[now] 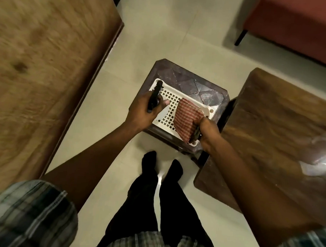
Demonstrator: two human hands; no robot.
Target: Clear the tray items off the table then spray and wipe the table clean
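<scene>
A white perforated tray [170,97] lies on a dark brown plastic stool [195,83] in front of me. My left hand [146,111] grips a slim black object [155,95] above the tray's left end; what the object is cannot be told. My right hand [208,132] holds a red checked cloth [186,118] together with a dark item over the tray's right end. The wooden table [281,128] stands at the right, with a glare patch on its top.
A large wooden surface [39,71] fills the left side. A red upholstered seat [297,26] with a black leg stands at the back right. Pale floor tiles run between them, and my legs in dark trousers stand just before the stool.
</scene>
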